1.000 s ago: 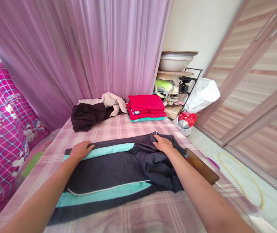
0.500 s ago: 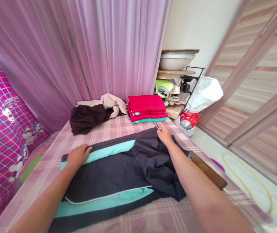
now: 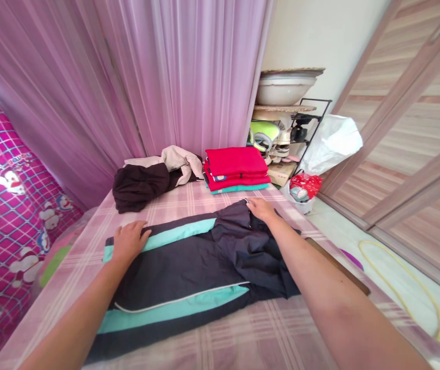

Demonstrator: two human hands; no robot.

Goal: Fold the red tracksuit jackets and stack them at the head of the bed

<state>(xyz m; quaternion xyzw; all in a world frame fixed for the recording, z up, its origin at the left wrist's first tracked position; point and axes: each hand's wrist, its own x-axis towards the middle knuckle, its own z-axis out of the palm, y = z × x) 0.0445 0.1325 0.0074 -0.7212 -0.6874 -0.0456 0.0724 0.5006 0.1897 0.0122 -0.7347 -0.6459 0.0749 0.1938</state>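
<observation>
While left hand (image 3: pixel 128 240) lies flat, open, on dark trousers (image 3: pixel 189 267), right hand (image 3: pixel 260 208) pinches waistband; risk: uneven pull bunches loose fabric, skewing teal stripe (image 3: pixel 177 234).

Dark trousers (image 3: pixel 189 267) with teal stripes, spread flat on checked bed (image 3: pixel 212 198). Left hand (image 3: pixel 128 240) laid flat on far edge; right hand (image 3: pixel 260 207) at far corner. Behind: dark heap (image 3: pixel 139 184), red stack (image 3: pixel 236 167), curtain (image 3: pixel 146 77).
</observation>
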